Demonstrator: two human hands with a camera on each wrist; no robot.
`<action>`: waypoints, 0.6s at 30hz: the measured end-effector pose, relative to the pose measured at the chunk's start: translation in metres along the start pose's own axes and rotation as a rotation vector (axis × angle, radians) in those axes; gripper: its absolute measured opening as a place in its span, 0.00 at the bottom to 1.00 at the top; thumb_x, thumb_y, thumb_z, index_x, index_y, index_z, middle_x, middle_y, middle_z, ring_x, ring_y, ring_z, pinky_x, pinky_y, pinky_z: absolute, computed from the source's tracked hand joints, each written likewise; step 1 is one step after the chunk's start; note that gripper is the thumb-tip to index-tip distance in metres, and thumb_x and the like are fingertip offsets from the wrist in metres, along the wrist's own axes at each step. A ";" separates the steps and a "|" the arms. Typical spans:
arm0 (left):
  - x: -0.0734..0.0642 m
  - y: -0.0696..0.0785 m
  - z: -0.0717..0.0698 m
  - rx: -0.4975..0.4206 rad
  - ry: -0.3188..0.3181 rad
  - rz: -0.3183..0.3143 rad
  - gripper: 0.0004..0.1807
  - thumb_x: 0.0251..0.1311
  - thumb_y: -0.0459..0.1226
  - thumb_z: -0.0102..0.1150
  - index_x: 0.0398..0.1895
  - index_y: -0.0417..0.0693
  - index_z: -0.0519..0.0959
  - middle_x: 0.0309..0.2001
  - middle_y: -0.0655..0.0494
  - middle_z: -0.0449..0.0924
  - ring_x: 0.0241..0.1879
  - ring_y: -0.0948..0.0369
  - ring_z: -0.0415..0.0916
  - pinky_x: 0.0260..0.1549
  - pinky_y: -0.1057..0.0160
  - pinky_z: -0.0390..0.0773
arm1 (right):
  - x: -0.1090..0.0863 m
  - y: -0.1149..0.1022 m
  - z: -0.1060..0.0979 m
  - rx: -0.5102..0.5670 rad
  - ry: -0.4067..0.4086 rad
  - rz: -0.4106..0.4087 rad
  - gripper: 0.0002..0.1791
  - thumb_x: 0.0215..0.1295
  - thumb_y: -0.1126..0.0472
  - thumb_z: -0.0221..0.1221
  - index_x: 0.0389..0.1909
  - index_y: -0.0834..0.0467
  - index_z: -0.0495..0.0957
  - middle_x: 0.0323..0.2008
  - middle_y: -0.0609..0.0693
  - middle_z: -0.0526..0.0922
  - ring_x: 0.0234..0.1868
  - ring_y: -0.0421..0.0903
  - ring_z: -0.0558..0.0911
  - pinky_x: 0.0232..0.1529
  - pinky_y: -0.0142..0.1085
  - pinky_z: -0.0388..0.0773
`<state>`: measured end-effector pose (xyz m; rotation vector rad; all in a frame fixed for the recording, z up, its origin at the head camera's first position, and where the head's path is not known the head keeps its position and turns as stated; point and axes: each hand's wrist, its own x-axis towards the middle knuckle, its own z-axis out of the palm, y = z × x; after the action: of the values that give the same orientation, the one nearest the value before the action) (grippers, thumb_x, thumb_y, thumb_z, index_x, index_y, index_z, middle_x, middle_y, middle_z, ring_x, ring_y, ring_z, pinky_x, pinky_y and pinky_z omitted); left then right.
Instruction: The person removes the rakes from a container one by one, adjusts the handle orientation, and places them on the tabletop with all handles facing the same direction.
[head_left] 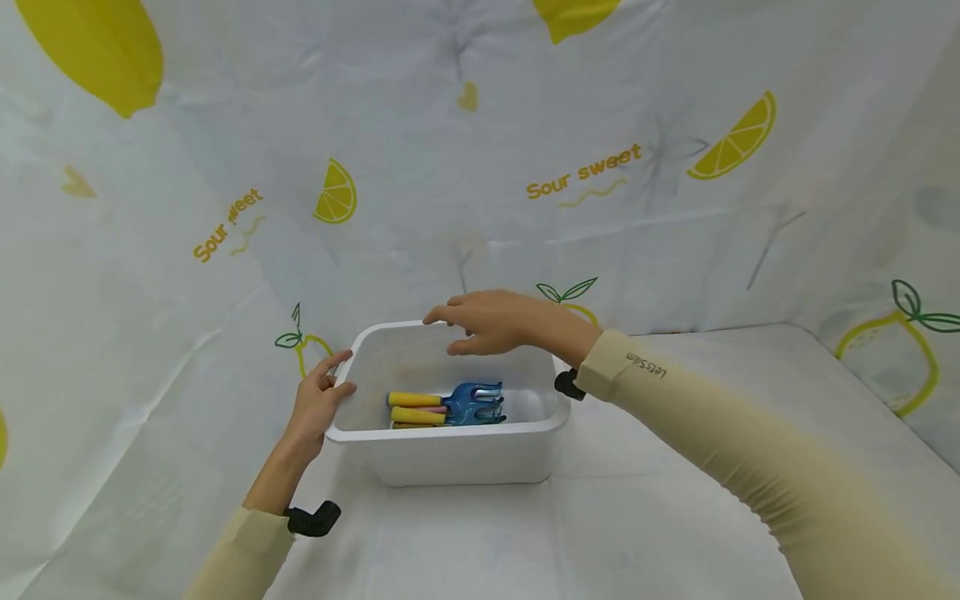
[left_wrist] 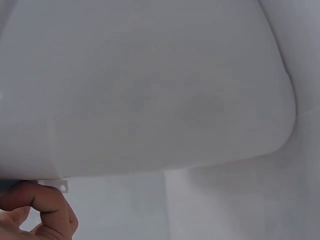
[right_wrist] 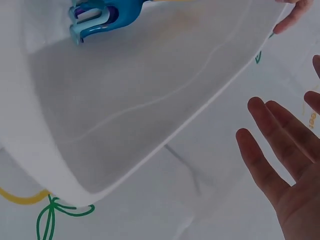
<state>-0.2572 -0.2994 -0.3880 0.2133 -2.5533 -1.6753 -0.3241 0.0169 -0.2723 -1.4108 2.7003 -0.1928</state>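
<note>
A white plastic bin (head_left: 465,457) stands on the white-covered table. Inside it lie several small hand forks (head_left: 468,406) with blue tined heads and yellow handles, stacked with handles toward the left. My left hand (head_left: 318,408) grips the bin's left rim, thumb on the inner side and fingers outside. Curled fingers (left_wrist: 42,207) of that hand show below the bin's wall in the left wrist view. Over the far rim hovers my right hand (head_left: 495,321), fingers spread and holding nothing; the right wrist view shows this hand (right_wrist: 295,165) apart from the rim.
A white sheet (head_left: 442,192) printed with lemons and lettering hangs behind the bin and down both sides. The table surface (head_left: 675,467) extends to the right and in front of the bin.
</note>
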 end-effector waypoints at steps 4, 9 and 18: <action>0.000 0.002 0.000 0.007 0.005 0.007 0.34 0.71 0.32 0.55 0.79 0.54 0.64 0.41 0.51 0.76 0.51 0.50 0.82 0.50 0.51 0.84 | 0.016 0.005 0.008 0.043 0.002 0.016 0.29 0.75 0.48 0.59 0.74 0.42 0.67 0.61 0.49 0.80 0.51 0.44 0.83 0.57 0.44 0.82; 0.000 0.001 0.001 -0.041 -0.019 -0.002 0.34 0.72 0.31 0.54 0.80 0.55 0.63 0.53 0.36 0.79 0.56 0.45 0.82 0.50 0.49 0.85 | 0.030 0.011 0.020 0.131 0.003 0.024 0.27 0.75 0.51 0.60 0.72 0.47 0.70 0.59 0.52 0.82 0.51 0.47 0.83 0.54 0.41 0.83; 0.001 -0.004 -0.002 -0.155 -0.065 -0.056 0.36 0.73 0.31 0.51 0.81 0.60 0.59 0.73 0.36 0.68 0.67 0.39 0.74 0.55 0.43 0.83 | 0.053 0.022 0.047 0.180 -0.029 0.047 0.27 0.72 0.56 0.62 0.70 0.49 0.72 0.58 0.55 0.83 0.53 0.49 0.83 0.55 0.42 0.83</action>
<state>-0.2576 -0.3025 -0.3908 0.2247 -2.4674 -1.9209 -0.3653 -0.0178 -0.3233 -1.2887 2.6141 -0.3981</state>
